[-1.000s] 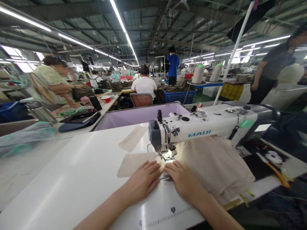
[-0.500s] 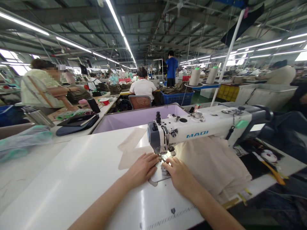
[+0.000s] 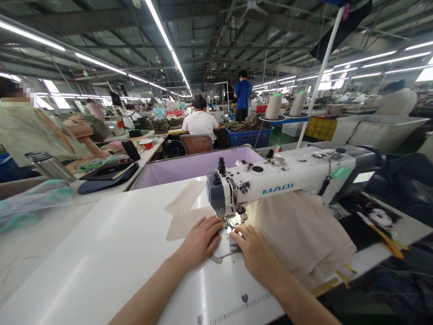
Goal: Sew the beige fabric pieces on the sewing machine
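Lying left of frame centre, the panel [image 3: 183, 224] meets the left hand [image 3: 200, 238], its grip flattened; the right hand [image 3: 255, 250] is curled, its grip unreadable. Just above stands the machine [image 3: 280, 178]; a beige heap [image 3: 301, 230] lies right, on the desk [image 3: 135, 253].

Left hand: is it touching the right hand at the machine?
Apart. The head view shows a plain gap: the machine's pale plate is visible between the left hand and the right hand.
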Available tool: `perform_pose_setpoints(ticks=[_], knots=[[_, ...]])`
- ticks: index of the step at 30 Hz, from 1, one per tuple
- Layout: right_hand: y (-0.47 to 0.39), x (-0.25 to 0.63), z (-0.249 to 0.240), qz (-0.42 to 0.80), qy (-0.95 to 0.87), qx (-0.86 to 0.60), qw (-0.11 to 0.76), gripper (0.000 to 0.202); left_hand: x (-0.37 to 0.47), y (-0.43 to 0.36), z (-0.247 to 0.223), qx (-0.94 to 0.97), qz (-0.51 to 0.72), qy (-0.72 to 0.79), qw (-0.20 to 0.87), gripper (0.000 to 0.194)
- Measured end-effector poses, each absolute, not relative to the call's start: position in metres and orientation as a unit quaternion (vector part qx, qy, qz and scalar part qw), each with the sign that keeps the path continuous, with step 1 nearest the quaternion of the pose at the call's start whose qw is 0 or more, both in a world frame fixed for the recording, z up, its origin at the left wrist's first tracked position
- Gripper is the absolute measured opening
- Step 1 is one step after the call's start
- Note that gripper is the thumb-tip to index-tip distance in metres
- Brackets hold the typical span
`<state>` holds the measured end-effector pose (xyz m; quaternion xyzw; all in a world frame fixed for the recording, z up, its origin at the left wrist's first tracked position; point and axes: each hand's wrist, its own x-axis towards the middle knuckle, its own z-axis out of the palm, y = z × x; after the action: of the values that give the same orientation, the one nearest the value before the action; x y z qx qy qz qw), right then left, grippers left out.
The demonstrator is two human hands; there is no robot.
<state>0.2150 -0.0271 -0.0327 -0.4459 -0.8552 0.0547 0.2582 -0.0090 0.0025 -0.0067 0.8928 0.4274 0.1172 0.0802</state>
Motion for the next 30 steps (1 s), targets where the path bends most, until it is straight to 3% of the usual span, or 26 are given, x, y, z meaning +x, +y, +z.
perform_pose_setpoints(ticks=[10,15,20,30], knots=[[-0.027,0.215,-0.037,0.043,-0.849,-0.451,0.272,0.03,0.003,-0.011,0.01,0.892,0.095,0.442,0.016,0.032],[-0.037,0.217,-0.028,0.081,-0.844,-0.444,0.29,0.041,0.025,-0.041,0.017,0.883,0.061,0.461,0.055,0.018],[-0.05,0.218,-0.027,0.12,-0.849,-0.434,0.277,0.041,0.029,-0.055,0.004,0.891,0.063,0.445,0.057,0.027],[-0.052,0.223,-0.026,0.072,-0.875,-0.42,0.23,0.037,0.023,-0.052,0.0,0.901,0.076,0.427,0.028,0.029]])
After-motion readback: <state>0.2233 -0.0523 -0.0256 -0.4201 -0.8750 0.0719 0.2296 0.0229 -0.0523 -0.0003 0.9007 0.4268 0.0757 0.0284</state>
